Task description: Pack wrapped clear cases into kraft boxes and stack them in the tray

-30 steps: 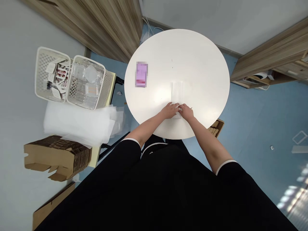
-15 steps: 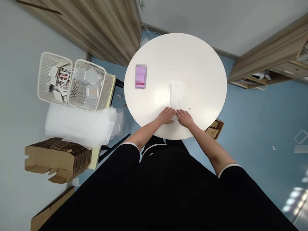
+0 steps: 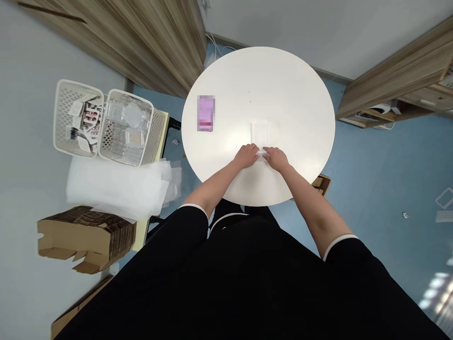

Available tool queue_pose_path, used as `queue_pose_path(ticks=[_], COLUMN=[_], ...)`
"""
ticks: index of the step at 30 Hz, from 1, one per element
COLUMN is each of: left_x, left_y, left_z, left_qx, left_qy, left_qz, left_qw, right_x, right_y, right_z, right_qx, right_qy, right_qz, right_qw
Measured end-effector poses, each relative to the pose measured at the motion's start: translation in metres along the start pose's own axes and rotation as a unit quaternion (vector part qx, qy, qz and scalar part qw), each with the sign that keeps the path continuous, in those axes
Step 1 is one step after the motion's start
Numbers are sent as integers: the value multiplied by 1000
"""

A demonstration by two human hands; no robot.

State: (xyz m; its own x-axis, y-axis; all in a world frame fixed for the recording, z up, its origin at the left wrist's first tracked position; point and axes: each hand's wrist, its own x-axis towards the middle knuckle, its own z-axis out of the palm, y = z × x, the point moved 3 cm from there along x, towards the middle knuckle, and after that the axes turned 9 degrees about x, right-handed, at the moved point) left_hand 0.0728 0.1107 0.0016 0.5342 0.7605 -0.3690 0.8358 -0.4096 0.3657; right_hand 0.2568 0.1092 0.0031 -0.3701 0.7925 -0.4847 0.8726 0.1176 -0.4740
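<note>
A pale, see-through sheet or sleeve (image 3: pixel 260 133) lies on the round white table (image 3: pixel 290 85), straight in front of me. It nearly blends into the tabletop, so its exact kind is hard to make out. My left hand (image 3: pixel 247 156) grips the left side of its near end with bent fingers. On the right side of the same end, my right hand (image 3: pixel 277 158) is closed with fingers and thumb. A folded or rolled band shows between the two sets of fingertips. The fingertips are partly hidden from above.
A blurred purple item (image 3: pixel 205 113) lies at the table's left. Two joined white baskets (image 3: pixel 152 106) with clear boxes and small packs stand further left, above white sheets (image 3: pixel 113 184) and a stack of folded cardboard (image 3: pixel 74 233). A brown box (image 3: pixel 322 183) sits below the table's right edge.
Both hands have moved forward, away from my body, along the see-through sheet. Their fingers have bent around its near end, and a folded band now shows between them.
</note>
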Motion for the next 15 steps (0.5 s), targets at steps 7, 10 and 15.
queue_pose_path(ticks=[7,10,15], left_x=[13,8,-21], left_y=[-4,0,14], left_z=[4,9,22], left_qx=[20,24,31], left_qy=[41,58,40], left_qz=[-67,-66,-5], left_qw=[997,996,999], right_x=[19,12,-17], right_y=[0,-4,-8], right_z=[14,15,15], right_qx=[-35,-45,-58], right_qy=[87,68,-8], right_qz=[34,-29,-117], right_qw=[995,996,991])
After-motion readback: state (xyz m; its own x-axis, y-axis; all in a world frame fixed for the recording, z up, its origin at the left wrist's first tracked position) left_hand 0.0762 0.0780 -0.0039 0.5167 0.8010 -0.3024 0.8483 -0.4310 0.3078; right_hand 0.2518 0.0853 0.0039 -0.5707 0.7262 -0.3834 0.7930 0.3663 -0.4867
